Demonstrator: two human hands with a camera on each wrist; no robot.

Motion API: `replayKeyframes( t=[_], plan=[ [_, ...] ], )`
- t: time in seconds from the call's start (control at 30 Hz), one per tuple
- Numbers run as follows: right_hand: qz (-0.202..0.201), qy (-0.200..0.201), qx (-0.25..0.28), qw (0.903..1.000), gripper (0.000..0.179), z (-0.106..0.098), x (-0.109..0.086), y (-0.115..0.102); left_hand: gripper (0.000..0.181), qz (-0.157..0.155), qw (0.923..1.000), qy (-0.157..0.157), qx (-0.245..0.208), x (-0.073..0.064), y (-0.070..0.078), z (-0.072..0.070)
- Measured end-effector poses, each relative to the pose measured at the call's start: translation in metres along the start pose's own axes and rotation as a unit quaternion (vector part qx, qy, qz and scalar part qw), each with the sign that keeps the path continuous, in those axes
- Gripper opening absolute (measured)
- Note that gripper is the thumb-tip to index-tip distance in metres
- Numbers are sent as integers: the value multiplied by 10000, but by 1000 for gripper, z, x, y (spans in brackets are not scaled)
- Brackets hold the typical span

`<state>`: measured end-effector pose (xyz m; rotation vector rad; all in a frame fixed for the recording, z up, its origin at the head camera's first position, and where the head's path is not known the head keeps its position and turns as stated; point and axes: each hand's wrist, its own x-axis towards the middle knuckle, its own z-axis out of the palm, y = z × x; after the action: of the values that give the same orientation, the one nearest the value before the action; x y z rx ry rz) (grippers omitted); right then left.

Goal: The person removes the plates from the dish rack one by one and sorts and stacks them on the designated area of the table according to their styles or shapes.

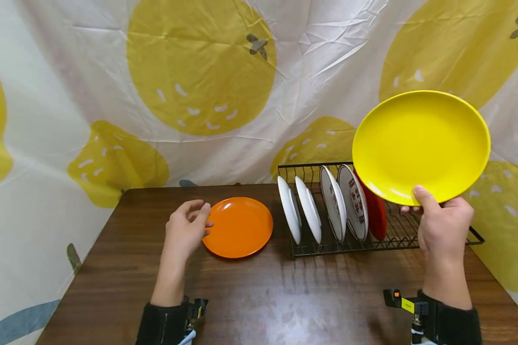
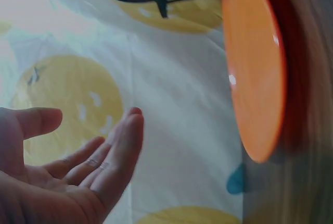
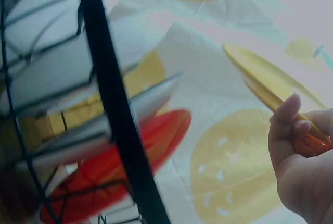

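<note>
My right hand (image 1: 444, 230) grips a yellow plate (image 1: 420, 143) by its lower rim, with the thumb on the front face. Tilted up, the plate faces me and overlaps the right part of the black dish rack (image 3: 120, 104) in the head view. An orange plate (image 1: 240, 227) lies flat on the table left of the rack. Beside its left edge is my left hand (image 1: 189, 227), fingers loosely bent. In the left wrist view this hand holds nothing, and a gap shows between it and the orange plate.
Standing on edge in the rack are two plain white plates (image 1: 289, 211), two white plates with dark rims and patterns (image 1: 353, 203), and a red plate (image 1: 376, 215). The brown wooden table (image 1: 250, 297) meets a lemon-print curtain (image 1: 224, 163) at the back.
</note>
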<state>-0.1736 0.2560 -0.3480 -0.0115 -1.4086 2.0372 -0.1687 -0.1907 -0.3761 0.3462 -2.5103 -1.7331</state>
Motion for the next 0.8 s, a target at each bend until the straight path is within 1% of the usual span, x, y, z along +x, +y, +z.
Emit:
replayKeyframes(
  t=[0.07, 0.13, 0.2, 0.27, 0.33, 0.47, 0.53, 0.63, 0.77, 0.8],
  plan=[
    [141, -164, 406, 9989, 28, 5, -3, -2, 48, 101, 9992, -39, -393, -3, 5, 3],
    [293, -339, 635, 9970, 26, 10, -6, -4, 45, 217, 9968, -89, -770, -6, 9, 5],
    [383, -518, 723, 9953, 24, 14, -10, -7, 44, 319, 9938, -145, -1052, -8, 12, 7],
    [428, -709, 782, 9935, 22, 19, -13, -8, 45, 406, 9914, -184, -1229, -10, 14, 8],
    [474, -916, 825, 9912, 20, 23, -17, -10, 45, 478, 9903, -215, -1291, -11, 16, 9],
    [523, -1449, 890, 9840, 18, 31, -24, -10, 42, 655, 9863, -226, -1497, -12, 16, 10],
    [506, -1760, 909, 9789, 18, 34, -28, -9, 40, 781, 9828, -213, -1661, -13, 16, 10],
    [465, -2264, 1070, 9670, 20, 38, -33, -7, 37, 932, 9772, -211, -1898, -13, 16, 9],
    [427, -2874, 1256, 9486, 24, 43, -40, -4, 36, 1030, 9707, -366, -2140, -14, 17, 8],
    [396, -2973, 1157, 9469, 24, 45, -42, -3, 36, 1061, 9692, -420, -2183, -14, 17, 8]
  ],
)
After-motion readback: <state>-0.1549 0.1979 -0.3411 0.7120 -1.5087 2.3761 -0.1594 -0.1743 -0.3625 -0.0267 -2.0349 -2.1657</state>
